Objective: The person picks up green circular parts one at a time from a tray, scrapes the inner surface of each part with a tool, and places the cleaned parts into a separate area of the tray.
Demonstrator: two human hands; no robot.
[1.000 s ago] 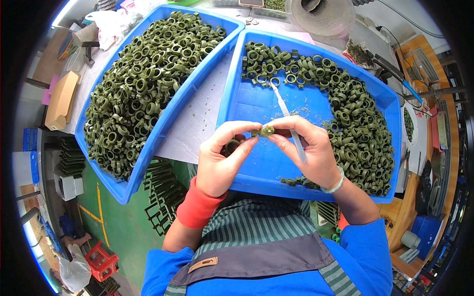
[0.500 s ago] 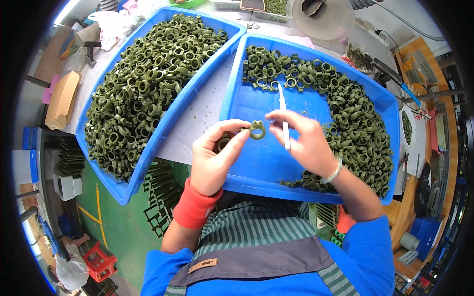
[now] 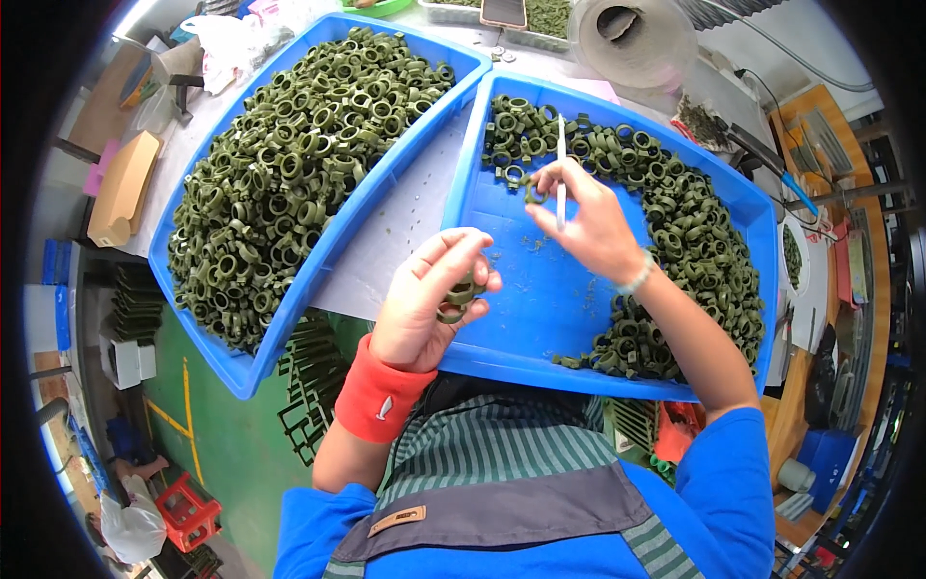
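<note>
Two blue trays of olive-green rings, both hands over the right-hand one

Left hand point(image 3: 417, 304) near the lower left side of the right tray point(image 3: 540, 323), palm turned inward. Fingers loosely curled round a few held rings point(image 3: 453, 313), lodged between palm, thumb and fingertips; exact count hidden. Red wristband point(image 3: 381, 391) on that wrist.

Right hand point(image 3: 593, 227) farther out, above the same tray. Grip closed on a slim white scalpel-like tool point(image 3: 561, 164), which runs between the fingers, nearly upright in view, its far end over the ring heap. At thumb and index tips, one more ring point(image 3: 533, 191), close by the near edge of the heap; cannot tell whether it is firmly pinched or only touched. Pale bracelet point(image 3: 637, 277) at this wrist.

Right tray: loose rings point(image 3: 694, 241) banked along the far and right sides, curving round to the near right corner; blue bottom bare at middle and left, with small green scraps scattered on it. Left tray point(image 3: 246, 376): set at a slant, rings point(image 3: 289, 164) piled over nearly all of it. Trays touch or almost touch at the far end; a wedge of pale tabletop point(image 3: 400, 212), dotted with dark specks, shows between them.

Beyond the trays: smartphone point(image 3: 503, 13), white plastic bag point(image 3: 227, 48). Lower left, on the green floor point(image 3: 231, 454): red plastic stool point(image 3: 188, 511)
</note>
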